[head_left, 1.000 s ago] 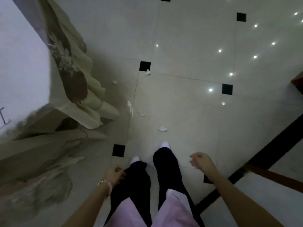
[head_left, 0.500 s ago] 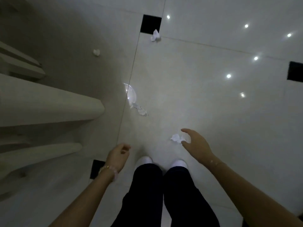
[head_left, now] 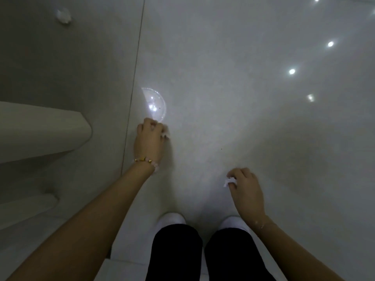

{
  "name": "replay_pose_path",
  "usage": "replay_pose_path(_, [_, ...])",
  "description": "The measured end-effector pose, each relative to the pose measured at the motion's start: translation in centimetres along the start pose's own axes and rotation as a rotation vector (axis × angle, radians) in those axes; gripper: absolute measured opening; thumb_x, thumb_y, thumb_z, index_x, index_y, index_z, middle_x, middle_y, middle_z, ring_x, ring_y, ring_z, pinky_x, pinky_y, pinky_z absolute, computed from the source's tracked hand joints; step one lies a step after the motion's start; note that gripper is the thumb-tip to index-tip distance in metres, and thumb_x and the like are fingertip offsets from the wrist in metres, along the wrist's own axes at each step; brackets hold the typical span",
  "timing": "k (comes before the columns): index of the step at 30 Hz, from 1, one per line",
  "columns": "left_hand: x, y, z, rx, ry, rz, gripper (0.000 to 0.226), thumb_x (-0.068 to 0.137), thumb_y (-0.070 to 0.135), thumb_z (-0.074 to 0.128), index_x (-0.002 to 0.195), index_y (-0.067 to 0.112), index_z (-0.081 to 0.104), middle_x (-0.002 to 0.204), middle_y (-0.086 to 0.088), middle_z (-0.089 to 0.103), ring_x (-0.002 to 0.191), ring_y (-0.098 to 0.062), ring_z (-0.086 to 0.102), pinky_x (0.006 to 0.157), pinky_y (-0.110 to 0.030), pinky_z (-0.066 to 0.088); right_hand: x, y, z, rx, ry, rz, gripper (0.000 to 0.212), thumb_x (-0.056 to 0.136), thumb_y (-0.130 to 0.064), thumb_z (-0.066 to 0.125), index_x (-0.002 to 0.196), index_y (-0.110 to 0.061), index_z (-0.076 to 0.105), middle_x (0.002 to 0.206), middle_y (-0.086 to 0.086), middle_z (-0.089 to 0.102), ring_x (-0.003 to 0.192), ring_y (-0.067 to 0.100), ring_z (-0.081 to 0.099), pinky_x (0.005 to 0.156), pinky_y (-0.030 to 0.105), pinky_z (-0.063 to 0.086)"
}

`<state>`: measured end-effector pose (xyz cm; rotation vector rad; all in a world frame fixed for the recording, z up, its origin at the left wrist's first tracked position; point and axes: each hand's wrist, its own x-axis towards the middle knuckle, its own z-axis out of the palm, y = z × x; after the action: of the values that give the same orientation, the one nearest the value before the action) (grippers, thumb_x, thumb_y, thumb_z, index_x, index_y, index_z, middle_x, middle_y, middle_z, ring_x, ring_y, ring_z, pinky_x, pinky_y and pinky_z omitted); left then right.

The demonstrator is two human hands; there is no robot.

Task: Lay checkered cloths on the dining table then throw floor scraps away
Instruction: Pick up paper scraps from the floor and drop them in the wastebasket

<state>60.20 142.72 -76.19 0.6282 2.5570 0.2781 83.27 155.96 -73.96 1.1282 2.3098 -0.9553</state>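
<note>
- Left hand (head_left: 149, 138): down at the floor tile (head_left: 233, 118), fingers curled together, tips pinching a small white scrap (head_left: 165, 135). The scrap sticks out on the thumb side. Can't tell if it's off the tile.
- Right hand (head_left: 246, 190): fingers curled in, clamped on a crumpled paper scrap (head_left: 230, 181). The scrap pokes out at the fingertips, and most of it is hidden in the grip. The hand is nearer the feet than the left one, and the two are well apart.
- Clear half-disc (head_left: 155, 105) (looks like plastic) lies flat on the tile just beyond the left fingertips, at or near touching them. Its straight edge faces the grout line (head_left: 135, 78).
- Far scrap (head_left: 64, 16): a white crumpled bit on the tile on the other side of the grout line, top left, well away from both hands.
- Cream fabric folds (head_left: 40, 128) hang along the left edge, beside the left forearm and not touching it.
- Beaded bracelet (head_left: 145, 160) on the left wrist.
- White shoes (head_left: 172, 218) side by side at bottom centre under black trouser legs (head_left: 176, 252), between the two forearms.
- The tile is glossy, with bright light reflections (head_left: 291, 71) upper right.
</note>
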Motion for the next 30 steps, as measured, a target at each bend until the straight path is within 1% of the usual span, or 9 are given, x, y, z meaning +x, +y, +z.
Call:
replay_pose_path(3, [-1.5, 0.1, -0.2, -0.177, -0.110, -0.106, 0.013, 0.088, 0.006, 0.055, 0.095, -0.004, 0.059, 0.104, -0.026, 0.058, 0.096, -0.036, 0.056, 0.073, -0.037, 0.041, -0.5, 0.0, -1.5, 0.289, -0.057, 0.190, 0.023, 0.090, -0.003, 0.055, 0.072, -0.011, 0.065, 0.080, 0.006, 0.064, 0.068, 0.013, 0.055, 0.067, 0.025, 0.037])
replay_pose_path(6, [-4.5, 0.6, -3.0, -0.411, -0.198, -0.280, 0.008, 0.088, 0.006, 0.057, 0.088, -0.002, 0.061, 0.087, -0.024, 0.065, 0.084, -0.033, 0.063, 0.070, -0.033, 0.047, -1.8, -1.1, -4.9, 0.453, -0.063, 0.356, 0.015, 0.091, -0.007, 0.057, 0.085, -0.002, 0.070, 0.080, 0.015, 0.067, 0.072, 0.024, 0.059, 0.067, 0.030, 0.043])
replay_pose_path(8, [-6.9, 1.4, -6.0, -0.482, -0.248, -0.320, 0.006, 0.087, 0.007, 0.058, 0.087, 0.002, 0.063, 0.081, -0.017, 0.061, 0.078, -0.027, 0.060, 0.075, -0.039, 0.053, -3.3, -2.3, -8.0, 0.512, -0.079, 0.388, 0.016, 0.091, -0.007, 0.058, 0.094, 0.003, 0.070, 0.082, 0.019, 0.067, 0.075, 0.027, 0.060, 0.068, 0.032, 0.048])
replay_pose_path(12, [-11.8, 4.4, -14.9, -0.626, -0.279, -0.387, 0.014, 0.088, 0.010, 0.059, 0.075, 0.017, 0.060, 0.071, -0.006, 0.056, 0.069, -0.021, 0.053, 0.072, -0.036, 0.052, -8.1, -6.3, -16.2, 0.528, -0.095, 0.329, 0.014, 0.090, -0.003, 0.058, 0.097, 0.004, 0.068, 0.079, 0.012, 0.064, 0.066, 0.019, 0.058, 0.052, 0.010, 0.044])
replay_pose_path(17, [-19.3, 10.5, -29.6, -0.814, -0.263, -0.438, 0.009, 0.092, 0.011, 0.055, 0.084, 0.010, 0.059, 0.070, -0.002, 0.057, 0.070, -0.021, 0.054, 0.062, -0.028, 0.047, -16.3, -13.2, -29.2, 0.532, -0.083, 0.273, 0.017, 0.090, 0.000, 0.056, 0.102, 0.006, 0.067, 0.088, 0.013, 0.064, 0.082, 0.024, 0.059, 0.075, 0.029, 0.047])
replay_pose_path(21, [-26.3, 14.6, -41.2, -0.904, -0.200, -0.440, 0.009, 0.092, 0.012, 0.053, 0.086, 0.011, 0.060, 0.077, -0.004, 0.061, 0.074, -0.018, 0.060, 0.072, -0.034, 0.050, -23.3, -19.1, -38.8, 0.579, 0.019, 0.213, 0.021, 0.088, 0.004, 0.051, 0.105, -0.001, 0.062, 0.100, 0.015, 0.065, 0.088, 0.030, 0.061, 0.081, 0.045, 0.051])
replay_pose_path(23, [-29.5, 16.0, -45.7, -0.972, -0.164, -0.436, 0.016, 0.093, 0.009, 0.051, 0.080, 0.015, 0.058, 0.076, 0.000, 0.060, 0.074, -0.016, 0.062, 0.067, -0.029, 0.049, -26.1, -21.7, -42.4, 0.587, 0.032, 0.151, 0.021, 0.088, 0.007, 0.049, 0.098, -0.003, 0.064, 0.093, 0.016, 0.064, 0.082, 0.029, 0.059, 0.074, 0.043, 0.050])
replay_pose_path(26, [-33.5, 17.0, -51.1, -1.021, -0.158, -0.393, 0.015, 0.094, 0.007, 0.049, 0.084, 0.013, 0.059, 0.078, -0.003, 0.060, 0.077, -0.017, 0.064, 0.063, -0.025, 0.047, -29.3, -24.7, -46.3, 0.627, 0.005, 0.081, 0.024, 0.090, 0.006, 0.048, 0.089, -0.009, 0.067, 0.080, 0.014, 0.063, 0.062, 0.023, 0.056, 0.058, 0.032, 0.049])
replay_pose_path(30, [-38.3, 16.8, -55.6, -1.050, -0.116, -0.361, 0.010, 0.094, 0.005, 0.049, 0.092, 0.005, 0.058, 0.082, -0.009, 0.059, 0.079, -0.023, 0.062, 0.069, -0.030, 0.046, -33.5, -26.1, -48.2, 0.644, 0.043, 0.036, 0.021, 0.089, 0.005, 0.051, 0.094, -0.005, 0.068, 0.075, 0.009, 0.064, 0.060, 0.020, 0.057, 0.048, 0.024, 0.051])
